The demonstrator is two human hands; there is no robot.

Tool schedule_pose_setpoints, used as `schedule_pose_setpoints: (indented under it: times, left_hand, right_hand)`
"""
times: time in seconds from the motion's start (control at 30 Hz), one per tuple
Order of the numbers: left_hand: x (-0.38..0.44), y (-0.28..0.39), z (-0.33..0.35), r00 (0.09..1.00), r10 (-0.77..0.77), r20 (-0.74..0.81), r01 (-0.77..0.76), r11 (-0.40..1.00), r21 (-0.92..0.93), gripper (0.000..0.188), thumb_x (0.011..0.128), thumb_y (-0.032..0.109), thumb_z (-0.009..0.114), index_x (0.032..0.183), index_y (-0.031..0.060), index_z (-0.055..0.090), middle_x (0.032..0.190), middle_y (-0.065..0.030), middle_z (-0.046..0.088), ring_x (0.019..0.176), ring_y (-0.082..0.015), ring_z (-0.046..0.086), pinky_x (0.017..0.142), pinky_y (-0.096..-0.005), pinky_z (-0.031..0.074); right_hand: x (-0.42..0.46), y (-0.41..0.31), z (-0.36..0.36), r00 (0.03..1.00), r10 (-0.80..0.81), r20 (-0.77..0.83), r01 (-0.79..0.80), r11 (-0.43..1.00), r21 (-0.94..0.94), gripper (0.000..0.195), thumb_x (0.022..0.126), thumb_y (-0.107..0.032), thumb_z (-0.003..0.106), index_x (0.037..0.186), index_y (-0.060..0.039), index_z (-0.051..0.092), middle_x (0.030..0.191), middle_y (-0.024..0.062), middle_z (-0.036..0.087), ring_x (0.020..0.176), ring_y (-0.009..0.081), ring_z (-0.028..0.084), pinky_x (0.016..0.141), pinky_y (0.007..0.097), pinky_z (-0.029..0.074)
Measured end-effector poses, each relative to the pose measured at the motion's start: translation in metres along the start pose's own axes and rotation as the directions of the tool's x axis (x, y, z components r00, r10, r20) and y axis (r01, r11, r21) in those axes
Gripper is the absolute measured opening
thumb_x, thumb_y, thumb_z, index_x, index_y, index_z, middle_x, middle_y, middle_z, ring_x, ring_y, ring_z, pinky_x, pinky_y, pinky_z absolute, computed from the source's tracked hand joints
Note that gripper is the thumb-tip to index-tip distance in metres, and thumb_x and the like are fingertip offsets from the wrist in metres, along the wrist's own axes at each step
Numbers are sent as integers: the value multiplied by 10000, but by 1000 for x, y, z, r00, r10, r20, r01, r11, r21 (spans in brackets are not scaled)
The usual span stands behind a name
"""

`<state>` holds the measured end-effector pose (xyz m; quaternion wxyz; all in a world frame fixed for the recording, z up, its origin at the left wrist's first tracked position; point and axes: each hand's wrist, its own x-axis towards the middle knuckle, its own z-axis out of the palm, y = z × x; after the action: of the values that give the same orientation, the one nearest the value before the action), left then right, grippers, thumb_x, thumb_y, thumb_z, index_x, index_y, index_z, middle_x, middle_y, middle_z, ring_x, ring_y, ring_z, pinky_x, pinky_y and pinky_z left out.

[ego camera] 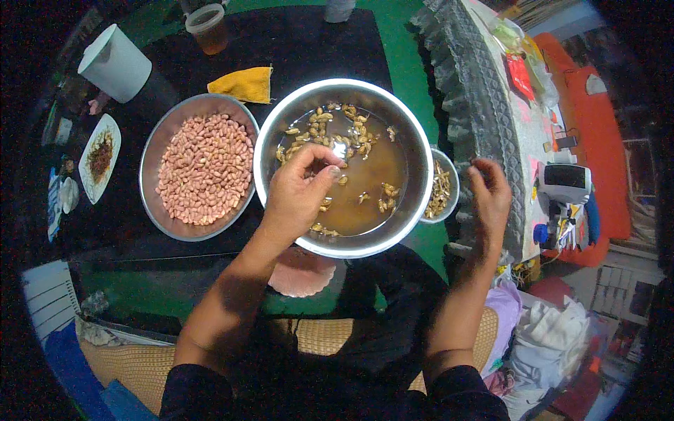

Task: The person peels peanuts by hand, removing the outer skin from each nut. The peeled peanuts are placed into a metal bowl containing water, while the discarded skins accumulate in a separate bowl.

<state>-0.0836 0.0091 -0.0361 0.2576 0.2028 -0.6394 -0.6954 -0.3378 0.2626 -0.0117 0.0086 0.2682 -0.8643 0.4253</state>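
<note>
A large metal basin (384, 158) holds brownish water with unshelled peanuts (360, 131) floating in it. Over its left part is my left hand (305, 189), thumb and fingertips close together; whether something small is pinched there I cannot tell. My right hand (489, 189) hangs in the air right of the basin, fingers curled, thumb apart, with nothing visible in it. Between that hand and the basin, a small bowl (454, 192) of peanut shells (438, 189) sits partly under the basin's rim. At the left, a metal bowl (150, 179) contains many shelled pink peanuts (205, 168).
A yellow cloth (242, 85) lies behind the bowls. Farther left are a leaf-shaped dish (89, 184) with dark bits and a white container (118, 63). A pink scalloped plate (303, 273) is below the basin. On the right stands a cloth-covered table (505, 158) with assorted items.
</note>
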Motion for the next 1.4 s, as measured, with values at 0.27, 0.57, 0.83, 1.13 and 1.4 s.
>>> schedule_pose_setpoints:
  times: [0.27, 0.57, 0.83, 1.13, 1.4]
  left_hand:
    - [0, 2, -14, 999, 5, -53, -6, 1000, -24, 121, 972, 9, 614, 1092, 18, 627, 990, -6, 636, 868, -68, 602, 800, -232, 496]
    - [2, -1, -10, 1000, -10, -15, 9, 997, -82, 117, 963, 2, 620, 1078, 17, 634, 978, -3, 625, 854, -55, 570, 784, -218, 473]
    - [-6, 6, -22, 999, 30, -35, -28, 998, 61, 105, 941, 11, 626, 1042, 14, 655, 985, -36, 641, 887, -82, 602, 775, -235, 489]
    - [-7, 10, -15, 985, 166, 35, -170, 960, 224, 68, 899, 35, 668, 961, 9, 671, 912, -103, 673, 862, -179, 670, 780, -309, 517]
    - [-12, 5, -14, 1000, -28, 0, 27, 996, 80, 84, 955, 77, 633, 996, 10, 664, 905, -58, 678, 842, -127, 644, 752, -270, 506]
  right_hand:
    - [-33, -83, 57, 802, -271, 532, 285, 957, 57, 141, 841, -31, 749, 980, -49, 740, 988, 105, 698, 995, 280, 660, 882, 372, 511]
    - [-86, -108, 149, 450, -291, 844, 510, 860, 25, 179, 854, -127, 691, 1025, -106, 740, 976, 153, 711, 973, 357, 688, 823, 494, 547]
    - [-52, -123, 126, 742, -214, 636, -141, 877, 460, 189, 960, -77, 684, 1139, -21, 670, 948, 35, 703, 912, 112, 644, 796, 261, 507]
    - [-52, -123, 117, 783, -105, 614, -332, 764, 554, 240, 894, -77, 773, 1124, -28, 726, 999, 31, 731, 896, 104, 662, 830, 264, 537]
    - [-45, -132, 123, 793, -474, 383, 332, 863, 381, 125, 888, -100, 742, 986, -27, 713, 904, 121, 703, 805, 260, 696, 707, 343, 545]
